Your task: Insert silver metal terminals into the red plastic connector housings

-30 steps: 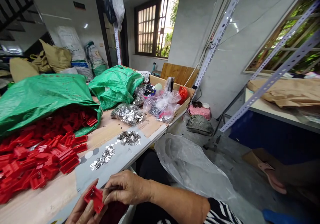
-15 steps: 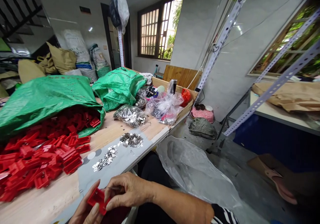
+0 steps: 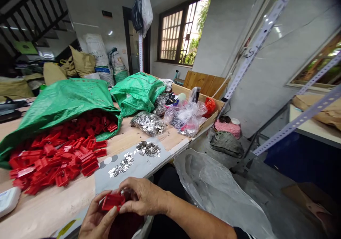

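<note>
Across the left of the frame, the counter (image 3: 61, 210) carries a green sack (image 3: 77, 93), red parts (image 3: 64, 157) heaped at its mouth. At bottom centre, the left hand (image 3: 97, 217) grips one red piece (image 3: 112, 201) and the right hand (image 3: 146, 196) pinches its end; a slack pinch could drop it. Mid-frame, loose metal tabs (image 3: 121, 165) could scatter if knocked.
</note>
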`<state>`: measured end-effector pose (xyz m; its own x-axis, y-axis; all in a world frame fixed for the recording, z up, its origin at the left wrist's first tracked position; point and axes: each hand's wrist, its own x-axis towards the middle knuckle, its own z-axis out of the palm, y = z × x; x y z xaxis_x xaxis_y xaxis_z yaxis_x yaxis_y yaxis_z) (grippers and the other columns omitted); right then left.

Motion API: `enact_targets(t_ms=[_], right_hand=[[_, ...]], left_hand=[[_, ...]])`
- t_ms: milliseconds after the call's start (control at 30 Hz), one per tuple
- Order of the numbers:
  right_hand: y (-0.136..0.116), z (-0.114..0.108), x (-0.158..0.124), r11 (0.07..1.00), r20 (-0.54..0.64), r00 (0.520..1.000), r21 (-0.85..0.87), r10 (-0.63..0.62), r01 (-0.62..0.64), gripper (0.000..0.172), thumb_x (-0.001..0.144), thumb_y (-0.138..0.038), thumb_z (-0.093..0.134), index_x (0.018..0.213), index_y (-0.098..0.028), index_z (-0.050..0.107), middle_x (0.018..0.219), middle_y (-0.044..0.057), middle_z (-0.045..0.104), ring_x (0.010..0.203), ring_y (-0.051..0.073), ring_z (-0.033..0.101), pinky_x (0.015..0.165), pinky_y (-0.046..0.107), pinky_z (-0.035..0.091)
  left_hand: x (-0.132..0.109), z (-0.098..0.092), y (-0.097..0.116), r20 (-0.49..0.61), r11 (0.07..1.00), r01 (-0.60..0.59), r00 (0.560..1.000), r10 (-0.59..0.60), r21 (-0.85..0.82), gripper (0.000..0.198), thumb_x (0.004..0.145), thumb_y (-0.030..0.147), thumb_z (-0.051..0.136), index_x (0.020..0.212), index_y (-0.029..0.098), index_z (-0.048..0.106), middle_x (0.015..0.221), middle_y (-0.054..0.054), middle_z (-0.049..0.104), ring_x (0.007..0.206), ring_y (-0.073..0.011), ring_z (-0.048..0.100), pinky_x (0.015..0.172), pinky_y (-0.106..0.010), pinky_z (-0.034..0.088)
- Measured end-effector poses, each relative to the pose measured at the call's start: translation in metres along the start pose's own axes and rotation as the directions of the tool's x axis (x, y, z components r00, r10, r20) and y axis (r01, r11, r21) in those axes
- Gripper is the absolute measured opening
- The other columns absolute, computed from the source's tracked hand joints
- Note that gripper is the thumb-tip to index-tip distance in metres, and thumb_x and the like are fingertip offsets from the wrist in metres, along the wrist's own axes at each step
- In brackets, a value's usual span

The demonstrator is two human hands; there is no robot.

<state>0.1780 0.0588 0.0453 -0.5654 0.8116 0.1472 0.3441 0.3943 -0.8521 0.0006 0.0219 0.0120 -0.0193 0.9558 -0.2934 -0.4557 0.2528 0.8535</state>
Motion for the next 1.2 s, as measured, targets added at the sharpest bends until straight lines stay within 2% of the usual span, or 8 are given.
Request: enact_targets(t_ms=[100, 167, 200, 333, 500, 733, 967, 1200], right_hand=[[0.001, -0.006, 0.003, 0.996, -0.034, 0.999, -0.085, 0.016, -0.018, 0.031, 0.09, -0.024, 0.055, 0.121, -0.022, 0.051, 0.098, 0.002, 0.06, 0.082, 0.013, 0.057, 0.078, 0.024, 0.046], [0.008, -0.008, 0.007, 0.988, -0.047, 0.999, -0.151, -0.025, 0.018, 0.028, 0.093, -0.016, 0.045, 0.119, -0.02, 0.054, 0.106, 0.005, 0.057, 0.098, 0.015, 0.055, 0.09, 0.028, 0.043], [0.013, -0.007, 0.009, 0.983, -0.041, 0.999, -0.181, -0.031, 0.023, 0.029, 0.093, -0.014, 0.044, 0.119, -0.02, 0.055, 0.106, 0.006, 0.056, 0.099, 0.016, 0.055, 0.091, 0.028, 0.043], [0.028, -0.001, 0.015, 0.962, -0.021, 1.0, -0.274, 0.016, -0.021, 0.031, 0.092, -0.014, 0.047, 0.12, -0.021, 0.058, 0.097, 0.005, 0.056, 0.092, 0.016, 0.057, 0.087, 0.029, 0.045], [0.031, 0.005, 0.02, 0.948, -0.017, 1.0, -0.316, 0.023, -0.027, 0.02, 0.089, -0.014, 0.054, 0.107, -0.02, 0.062, 0.096, 0.004, 0.063, 0.088, 0.016, 0.06, 0.081, 0.027, 0.045], [0.029, 0.008, 0.03, 0.937, 0.031, 0.999, -0.349, -0.018, 0.028, 0.017, 0.088, -0.014, 0.054, 0.101, -0.02, 0.064, 0.095, 0.004, 0.065, 0.089, 0.016, 0.06, 0.081, 0.026, 0.045], [0.031, 0.007, 0.033, 0.924, 0.072, 0.997, -0.378, -0.023, 0.049, 0.018, 0.089, -0.015, 0.054, 0.102, -0.019, 0.065, 0.095, 0.005, 0.065, 0.088, 0.015, 0.062, 0.08, 0.025, 0.047], [0.031, 0.007, 0.037, 0.91, 0.105, 0.994, -0.414, 0.029, 0.017, 0.019, 0.091, -0.016, 0.051, 0.103, -0.02, 0.065, 0.097, 0.005, 0.064, 0.091, 0.016, 0.062, 0.082, 0.025, 0.047]], left_hand=[[0.013, -0.005, 0.008, 0.081, 0.965, -0.147, 0.988, 0.132, 0.215, 0.041, 0.069, 0.03, 0.077, 0.105, 0.024, 0.058, 0.102, -0.003, 0.072, 0.091, -0.0195, 0.068, 0.08, -0.028, 0.055], [0.024, -0.012, 0.012, 0.132, 0.884, -0.291, 0.957, 0.26, 0.366, 0.031, 0.073, 0.029, 0.073, 0.1, 0.022, 0.06, 0.102, -0.004, 0.07, 0.094, -0.0198, 0.066, 0.084, -0.03, 0.053], [0.03, -0.016, 0.013, 0.142, 0.828, -0.348, 0.937, 0.318, 0.441, 0.029, 0.073, 0.028, 0.071, 0.099, 0.021, 0.06, 0.098, -0.004, 0.07, 0.091, -0.0196, 0.065, 0.083, -0.031, 0.052], [0.043, -0.029, 0.011, 0.179, 0.63, -0.383, 0.914, 0.364, 0.675, 0.026, 0.076, 0.023, 0.066, 0.101, 0.022, 0.06, 0.093, -0.001, 0.068, 0.084, -0.0176, 0.064, 0.079, -0.031, 0.05], [0.047, -0.032, 0.008, 0.242, 0.514, -0.41, 0.9, 0.364, 0.754, 0.03, 0.078, 0.023, 0.065, 0.107, 0.024, 0.06, 0.095, 0.0, 0.068, 0.084, -0.0169, 0.063, 0.078, -0.029, 0.048], [0.053, -0.04, 0.009, 0.302, 0.469, -0.453, 0.881, 0.363, 0.758, 0.037, 0.077, 0.023, 0.068, 0.113, 0.025, 0.062, 0.1, -0.001, 0.07, 0.089, -0.0178, 0.065, 0.083, -0.03, 0.049], [0.054, -0.043, 0.008, 0.308, 0.51, -0.453, 0.886, 0.345, 0.732, 0.033, 0.077, 0.023, 0.068, 0.11, 0.023, 0.063, 0.101, -0.003, 0.071, 0.09, -0.018, 0.066, 0.084, -0.03, 0.049], [0.052, -0.039, 0.013, 0.299, 0.516, -0.45, 0.887, 0.352, 0.729, 0.029, 0.076, 0.024, 0.069, 0.105, 0.022, 0.066, 0.098, -0.003, 0.073, 0.087, -0.0185, 0.067, 0.081, -0.03, 0.051]])
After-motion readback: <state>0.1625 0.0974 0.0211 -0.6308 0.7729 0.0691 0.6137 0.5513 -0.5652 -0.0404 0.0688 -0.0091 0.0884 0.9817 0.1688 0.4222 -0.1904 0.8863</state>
